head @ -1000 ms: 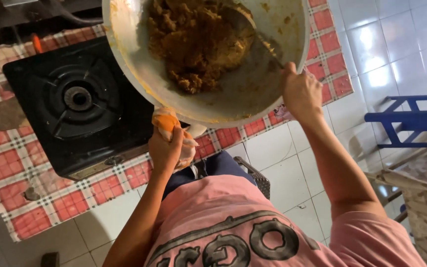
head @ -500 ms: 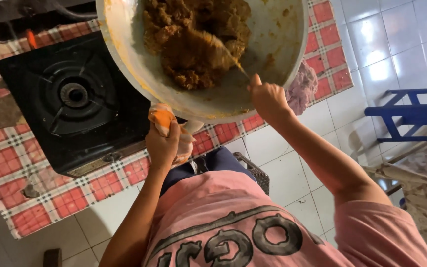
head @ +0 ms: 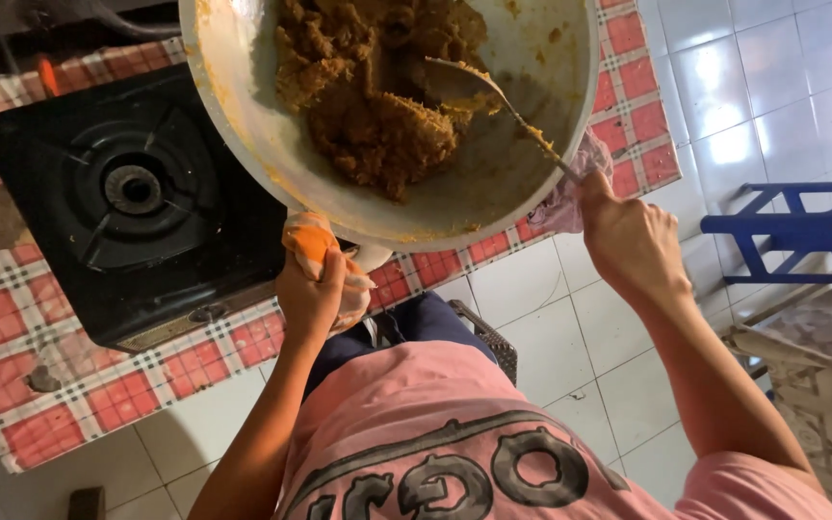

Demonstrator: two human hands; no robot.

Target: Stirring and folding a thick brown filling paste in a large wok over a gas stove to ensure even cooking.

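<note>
The pan (head: 532, 183) came up bigger and closer than a moment before, tipped toward the camera over the checked cloth (head: 12, 318) beside the black burner (head: 132, 188) — the brown food (head: 368, 106) had bunched on its upper left side. The left hand (head: 315, 294) was clenched on the handle through an orange rag (head: 308, 246). The right hand (head: 628, 236), lower now, gripped the spoon (head: 493, 91), whose bowl had pushed in against the food — scraping, it seemed.

Both arms reach forward from the body, the left hand (head: 312, 289) clenched tight with its wrist straight, the right hand (head: 628, 236) closed in a raised grip.
</note>
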